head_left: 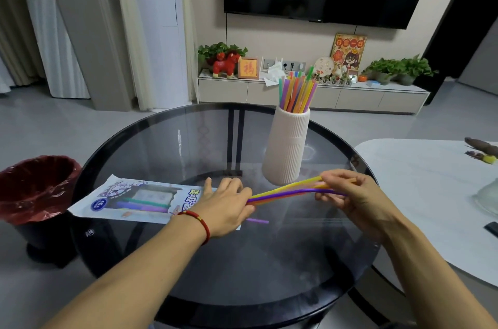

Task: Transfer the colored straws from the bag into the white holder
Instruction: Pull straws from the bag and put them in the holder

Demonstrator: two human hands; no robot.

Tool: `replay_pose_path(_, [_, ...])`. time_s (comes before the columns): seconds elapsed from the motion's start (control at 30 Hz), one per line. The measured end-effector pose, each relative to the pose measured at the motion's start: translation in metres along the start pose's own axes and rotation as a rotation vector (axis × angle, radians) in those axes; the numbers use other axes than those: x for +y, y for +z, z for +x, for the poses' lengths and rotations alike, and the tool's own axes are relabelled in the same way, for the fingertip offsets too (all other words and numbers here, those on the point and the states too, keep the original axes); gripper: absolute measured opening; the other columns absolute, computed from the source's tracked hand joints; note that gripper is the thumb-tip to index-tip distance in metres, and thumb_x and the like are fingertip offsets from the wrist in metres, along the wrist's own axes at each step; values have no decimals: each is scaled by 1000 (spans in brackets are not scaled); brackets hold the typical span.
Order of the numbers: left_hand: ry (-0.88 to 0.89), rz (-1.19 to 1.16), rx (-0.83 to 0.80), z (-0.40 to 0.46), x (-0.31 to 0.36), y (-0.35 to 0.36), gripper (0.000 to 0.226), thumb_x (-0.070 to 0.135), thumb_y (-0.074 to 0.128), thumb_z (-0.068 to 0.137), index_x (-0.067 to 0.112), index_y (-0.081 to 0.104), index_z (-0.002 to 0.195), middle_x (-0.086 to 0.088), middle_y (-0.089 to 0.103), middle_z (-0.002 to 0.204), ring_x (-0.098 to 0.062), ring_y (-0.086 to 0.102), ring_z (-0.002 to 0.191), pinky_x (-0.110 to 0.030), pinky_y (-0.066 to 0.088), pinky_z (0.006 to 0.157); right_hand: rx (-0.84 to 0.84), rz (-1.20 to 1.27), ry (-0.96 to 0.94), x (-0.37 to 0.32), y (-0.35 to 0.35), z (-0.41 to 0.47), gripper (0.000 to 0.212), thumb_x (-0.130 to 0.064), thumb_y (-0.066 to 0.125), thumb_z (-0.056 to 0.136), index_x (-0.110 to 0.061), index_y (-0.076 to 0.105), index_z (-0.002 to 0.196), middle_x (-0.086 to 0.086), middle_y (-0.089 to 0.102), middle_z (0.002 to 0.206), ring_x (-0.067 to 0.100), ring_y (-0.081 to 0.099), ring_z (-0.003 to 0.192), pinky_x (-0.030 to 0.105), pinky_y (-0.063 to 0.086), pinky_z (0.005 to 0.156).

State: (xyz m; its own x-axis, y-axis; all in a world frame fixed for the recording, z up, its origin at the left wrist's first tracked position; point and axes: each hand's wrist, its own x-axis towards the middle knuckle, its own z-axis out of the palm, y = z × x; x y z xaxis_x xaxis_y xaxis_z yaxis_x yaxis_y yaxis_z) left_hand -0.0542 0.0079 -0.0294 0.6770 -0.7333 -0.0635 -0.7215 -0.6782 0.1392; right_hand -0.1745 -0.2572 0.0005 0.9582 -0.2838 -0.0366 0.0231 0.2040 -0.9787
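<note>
A printed plastic straw bag (134, 202) lies flat on the round glass table (188, 140), with green and purple straws still showing inside. My left hand (225, 206) rests on the bag's open right end, fingers spread flat over it. My right hand (347, 194) pinches a bundle of yellow, purple and orange straws (283, 191) that stretches from the bag's mouth to my fingers. One purple straw (258, 221) lies loose on the glass. The white ribbed holder (287, 148) stands just behind the bundle and holds several colored straws (296, 92).
A bin with a red liner (35, 185) stands on the floor left of the table. A white table (431, 194) sits at the right with small items on it. Behind are a TV cabinet (310, 96) and plants.
</note>
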Motion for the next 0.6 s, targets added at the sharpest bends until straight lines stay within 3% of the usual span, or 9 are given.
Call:
replay_pose_path(0.1, [-9, -44, 6, 2, 2, 1, 30, 44, 29, 104, 23, 48, 113, -1, 42, 125, -22, 36, 127, -65, 15, 115, 14, 328, 50, 0, -5, 2, 54, -48, 74, 88, 0, 78, 114, 31, 76, 114, 37, 80, 90, 32, 66, 72])
replay_pose_path(0.23, [-2, -75, 44, 1, 6, 1, 28, 43, 29, 105, 22, 46, 110, 3, 40, 121, -20, 38, 123, -62, 19, 115, -80, 284, 97, 12, 21, 3, 115, -71, 93, 48, -1, 63, 134, 24, 75, 110, 29, 78, 80, 33, 66, 67])
replay_pose_path(0.3, [-2, -98, 56, 0, 8, 0, 27, 44, 28, 105, 22, 44, 107, 4, 40, 116, -19, 39, 120, -59, 22, 114, -145, 266, 76, 21, 41, 7, 124, -77, 89, 42, -4, 61, 138, 25, 70, 117, 29, 75, 87, 37, 67, 75])
replay_pose_path(0.47, [-25, -150, 119, -3, 2, -3, 18, 40, 30, 105, 26, 34, 95, 5, 38, 105, -22, 42, 108, -48, 34, 103, -244, 299, 9, 25, 59, 13, 130, -89, 75, 44, -5, 59, 141, 19, 67, 127, 27, 69, 99, 40, 66, 78])
replay_pose_path(0.53, [5, -155, 130, -4, 0, -3, 16, 37, 32, 105, 26, 34, 94, 3, 41, 105, -24, 43, 106, -43, 35, 98, -195, 182, 19, 29, 66, 13, 110, -81, 77, 57, -9, 62, 139, 17, 70, 118, 22, 70, 91, 37, 64, 71])
replay_pose_path(0.6, [82, -162, 151, -4, 5, 0, 13, 35, 35, 105, 26, 36, 95, 0, 46, 107, -25, 45, 105, -40, 36, 96, -98, 15, -14, 38, 78, 13, 72, -60, 75, 81, -8, 68, 130, 18, 68, 99, 20, 67, 78, 31, 59, 59])
